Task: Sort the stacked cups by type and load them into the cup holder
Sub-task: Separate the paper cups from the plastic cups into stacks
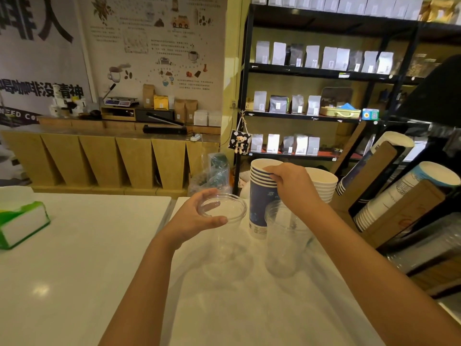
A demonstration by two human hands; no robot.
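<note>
Head view looks down on a white glossy table point(74, 283), where a stack of dark-blue paper cups with white rims point(262, 196) stands upright toward the far edge. To its right a slanted brown cardboard cup holder point(404, 216) carries rows of nested white paper cups. A stack of plain white paper cups point(324, 183) stands just behind the blue stack. A tall clear plastic cup point(284, 245) stands just in front of it. The right hand point(291, 183) reaches forward over that clear cup, its fingers curled round the blue stack's top rims. The left hand point(197, 221), arm stretched forward, cups a second clear plastic cup point(224, 211) at its rim, fingers bent round it. A green-and-white tissue box point(22, 223) lies at the left. Black wall lettering reads partly "NEED CO".
</note>
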